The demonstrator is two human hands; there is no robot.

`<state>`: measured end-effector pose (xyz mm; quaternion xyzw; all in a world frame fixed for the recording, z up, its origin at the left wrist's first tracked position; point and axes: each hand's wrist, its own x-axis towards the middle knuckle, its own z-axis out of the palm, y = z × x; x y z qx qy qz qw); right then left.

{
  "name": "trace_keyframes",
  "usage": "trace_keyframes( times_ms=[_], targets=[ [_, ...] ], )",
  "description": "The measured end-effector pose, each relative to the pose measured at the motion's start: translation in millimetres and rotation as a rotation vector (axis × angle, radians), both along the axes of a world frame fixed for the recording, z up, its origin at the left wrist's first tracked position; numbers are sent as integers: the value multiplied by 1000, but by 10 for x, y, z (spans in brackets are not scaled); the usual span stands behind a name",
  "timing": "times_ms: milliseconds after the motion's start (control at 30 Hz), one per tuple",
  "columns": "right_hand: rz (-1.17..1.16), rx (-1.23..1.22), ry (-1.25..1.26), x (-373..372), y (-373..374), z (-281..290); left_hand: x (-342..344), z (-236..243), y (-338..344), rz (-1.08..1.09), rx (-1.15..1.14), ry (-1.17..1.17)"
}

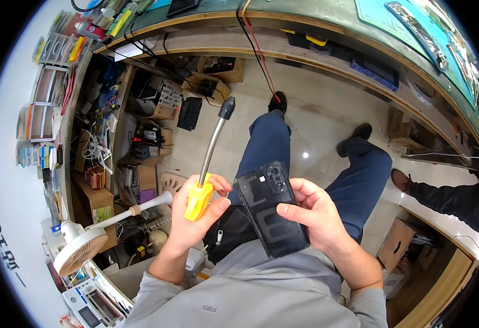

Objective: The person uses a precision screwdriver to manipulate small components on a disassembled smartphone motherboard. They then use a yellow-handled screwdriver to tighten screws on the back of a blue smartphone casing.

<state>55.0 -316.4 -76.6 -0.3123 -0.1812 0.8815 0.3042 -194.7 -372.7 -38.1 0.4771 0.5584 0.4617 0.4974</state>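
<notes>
My left hand (194, 212) is closed around the yellow handle of a tool (213, 143). Its slightly bent metal shaft points up and away from me, ending in a dark tapered tip. A black smartphone (272, 216) is gripped in my right hand (320, 213), thumb across its back and fingers along its right edge. The phone's back faces up, with a camera block near the top and a small white square beside it. Tool and phone are apart, both above my lap; the phone's front is hidden.
Ahead stands a green-topped workbench (327, 21) with a teal mat (370, 16). Shelves and boxes of parts fill the left side, near a white fan (81, 249). A blue tray (375, 75) sits under the bench. Another person's leg (450, 197) shows at right, by a wooden box (397, 245).
</notes>
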Motion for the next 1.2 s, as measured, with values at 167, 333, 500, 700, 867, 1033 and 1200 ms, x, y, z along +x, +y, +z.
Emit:
trace_keyframes(
  times_ms=[167, 333, 500, 700, 867, 1033, 1200],
  targets=[
    [32, -27, 22, -5, -27, -32, 29, -3, -16, -10, -6, -19],
    [88, -12, 39, 0, -22, -63, 52, 28, -39, -1, 4, 36],
    [108, 11, 56, -2, -51, -121, 48, 7, -46, -21, 65, 98],
    [77, 17, 44, -21, -42, -103, 4, -55, -45, -45, 108, 110],
    [-294, 1469, -771, -36, -20, 2, 16, -118, -30, 19, 30, 7],
    [-490, 1985, -950, -46, -43, -53, 71, -34, -13, -32, 40, 50],
    [-501, 1965, -869, -54, -85, -156, 70, -5, -59, -43, 46, 46]
  ],
)
